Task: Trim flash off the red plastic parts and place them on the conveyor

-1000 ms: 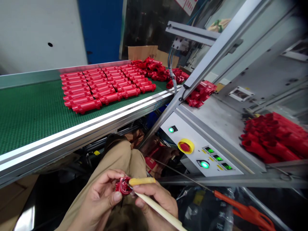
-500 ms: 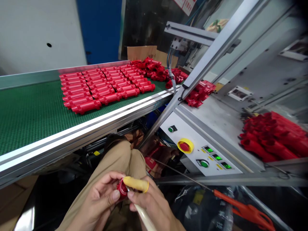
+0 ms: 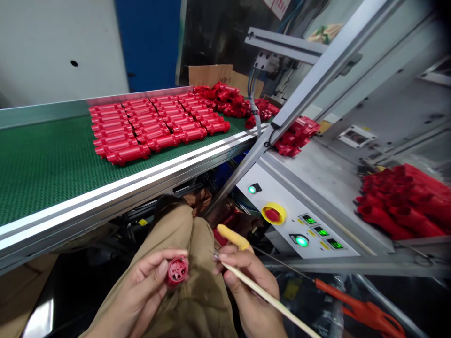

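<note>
My left hand (image 3: pixel 148 281) grips a red cylindrical part (image 3: pixel 177 271), its round open end facing up toward the camera with ribs inside. To the right, apart from that part, my right hand (image 3: pixel 250 281) is closed on a thin pale-handled tool (image 3: pixel 271 298) with a small metal tip. A yellow cover (image 3: pixel 232 236) sits on one finger of my right hand, and that finger is raised off the tool. Both hands are above my lap.
Rows of red parts (image 3: pixel 162 140) lie on a green conveyor (image 3: pixel 45 173), with a loose heap (image 3: pixel 225 98) behind. A control panel (image 3: pixel 282 197) stands at right, near stacked red parts (image 3: pixel 405 202). An orange-handled tool (image 3: pixel 366 312) is at lower right.
My right hand has moved right, drawing the tool away from the red part. The part's open end now shows uncovered. Two green buttons on the panel have lit up.
</note>
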The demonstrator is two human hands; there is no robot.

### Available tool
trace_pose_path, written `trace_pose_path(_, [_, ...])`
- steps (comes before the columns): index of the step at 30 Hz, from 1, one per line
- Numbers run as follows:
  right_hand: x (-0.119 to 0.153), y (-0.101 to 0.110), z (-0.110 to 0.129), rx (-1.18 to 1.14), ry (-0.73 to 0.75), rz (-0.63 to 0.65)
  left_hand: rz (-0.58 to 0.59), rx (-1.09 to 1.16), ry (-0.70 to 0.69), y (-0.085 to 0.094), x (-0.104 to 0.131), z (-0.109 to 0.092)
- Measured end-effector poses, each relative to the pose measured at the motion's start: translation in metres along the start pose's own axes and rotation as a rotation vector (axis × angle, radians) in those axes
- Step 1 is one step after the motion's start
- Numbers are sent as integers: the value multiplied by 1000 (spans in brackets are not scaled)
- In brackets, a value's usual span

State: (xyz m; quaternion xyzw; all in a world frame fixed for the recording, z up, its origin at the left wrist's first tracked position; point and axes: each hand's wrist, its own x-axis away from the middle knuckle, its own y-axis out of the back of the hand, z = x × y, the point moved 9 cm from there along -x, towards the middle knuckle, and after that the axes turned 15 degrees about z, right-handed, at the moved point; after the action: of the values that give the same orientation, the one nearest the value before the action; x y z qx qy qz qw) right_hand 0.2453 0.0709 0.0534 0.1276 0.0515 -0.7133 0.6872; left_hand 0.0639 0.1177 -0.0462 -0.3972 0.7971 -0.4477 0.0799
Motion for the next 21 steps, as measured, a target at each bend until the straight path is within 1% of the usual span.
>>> trace_pose_path(2, [-3, -10, 2, -37, 2, 117, 48, 12, 16, -6, -2, 0])
trace_pose_path(4, [-5, -23, 6, -66, 36, 226, 86, 11, 45, -9, -4, 4])
trace_pose_path(7, [-7, -36, 12, -71, 103, 332, 52, 6, 72, -3, -5, 10])
trace_pose_path(9, [-7, -41, 10, -89, 98, 375, 37, 8, 58, 2, -7, 13])
trace_pose_path(12, [-7, -45, 4, -129, 80, 402, 33, 11, 37, 6, -8, 15])
trace_pose_path(14, [-6, -46, 3, -139, 86, 392, 34, 14, 31, 7, -9, 15])
trace_pose_path(18, [-6, -46, 3, -130, 113, 342, 54, 13, 31, 4, -9, 16])
trace_pose_path(21, [-5, -46, 2, -126, 106, 353, 57, 13, 27, 3, -9, 15])
